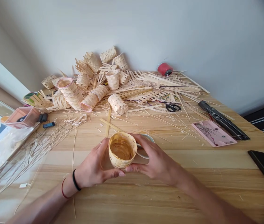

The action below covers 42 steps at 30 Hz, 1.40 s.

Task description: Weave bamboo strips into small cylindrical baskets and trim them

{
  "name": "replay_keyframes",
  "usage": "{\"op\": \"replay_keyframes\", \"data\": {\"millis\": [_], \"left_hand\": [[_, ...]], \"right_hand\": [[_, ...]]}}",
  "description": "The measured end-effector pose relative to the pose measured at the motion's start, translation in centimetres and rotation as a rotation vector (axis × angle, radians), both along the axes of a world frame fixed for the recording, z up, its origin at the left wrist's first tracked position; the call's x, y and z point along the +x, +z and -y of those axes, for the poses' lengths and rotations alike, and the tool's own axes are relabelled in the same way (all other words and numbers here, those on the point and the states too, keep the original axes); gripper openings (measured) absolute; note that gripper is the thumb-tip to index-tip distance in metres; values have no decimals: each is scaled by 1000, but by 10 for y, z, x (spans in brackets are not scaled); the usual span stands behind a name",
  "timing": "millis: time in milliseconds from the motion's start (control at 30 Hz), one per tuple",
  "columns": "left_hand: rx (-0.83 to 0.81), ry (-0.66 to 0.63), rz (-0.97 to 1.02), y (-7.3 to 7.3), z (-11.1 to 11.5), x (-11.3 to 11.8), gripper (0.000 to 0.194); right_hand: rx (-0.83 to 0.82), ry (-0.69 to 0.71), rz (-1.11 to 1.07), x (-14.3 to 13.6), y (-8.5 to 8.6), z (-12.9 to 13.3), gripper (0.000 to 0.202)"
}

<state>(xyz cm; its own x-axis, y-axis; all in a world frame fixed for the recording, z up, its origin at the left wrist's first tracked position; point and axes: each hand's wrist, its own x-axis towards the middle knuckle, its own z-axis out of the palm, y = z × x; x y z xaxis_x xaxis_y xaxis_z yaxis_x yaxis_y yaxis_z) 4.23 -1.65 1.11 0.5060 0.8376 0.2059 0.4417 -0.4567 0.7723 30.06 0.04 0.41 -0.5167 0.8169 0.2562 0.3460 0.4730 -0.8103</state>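
Note:
A small round woven basket (120, 163) of pale wood strips is held between both hands, its open top tilted toward me so the inside shows. My left hand (94, 163) wraps its left side, thumb along the near wall. My right hand (155, 157) grips the right side, with its thumb near the left one at the front. Behind my right hand lies a pale ring or roll (149, 138), partly covered by the fingers. Two flat wood strips (108, 123) cross on the table just beyond the basket.
A heap of woven baskets (90, 96) and loose strips (159, 82) fills the table's back. Black scissors (173, 107), a red spool (164, 69), a pink tray (213, 133) with pins and a black long tool (222, 119) lie right. A pink bin (22, 116) stands left.

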Motion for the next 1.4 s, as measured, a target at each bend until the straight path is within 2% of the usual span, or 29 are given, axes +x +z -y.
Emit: {"op": "replay_keyframes", "data": {"millis": [200,467,667,833,900,967,1067,1133,1200,1267,1333,1400], "left_hand": [[48,-8,-7,4,0,-4,68],[10,-71,32,7,-2,-5,67],[43,22,-6,2,-1,-5,66],[79,52,66,-5,2,-7,85],[76,55,134,-6,3,-5,85],[9,82,219,-6,3,-3,78],[-213,96,377,-1,2,-1,59],[-367,84,472,2,1,0,49],[-476,66,522,5,0,1,43],[-522,24,537,4,0,1,46],[-492,-30,512,1,0,0,62],[-356,-61,415,-2,1,-3,93]], "right_hand": [[23,37,-32,1,4,-1,63],[8,28,-74,0,14,0,54],[-47,-3,-84,0,11,-2,56],[5,-9,-21,-2,1,-3,54],[27,-2,-19,-2,-3,-2,65],[29,5,-37,0,-7,0,96],[83,48,3,2,-9,3,144],[125,85,51,1,-8,6,158],[141,105,67,0,-7,8,160],[138,94,52,0,-6,9,156],[143,59,30,0,-6,9,148],[166,28,12,2,-5,8,142]]}}
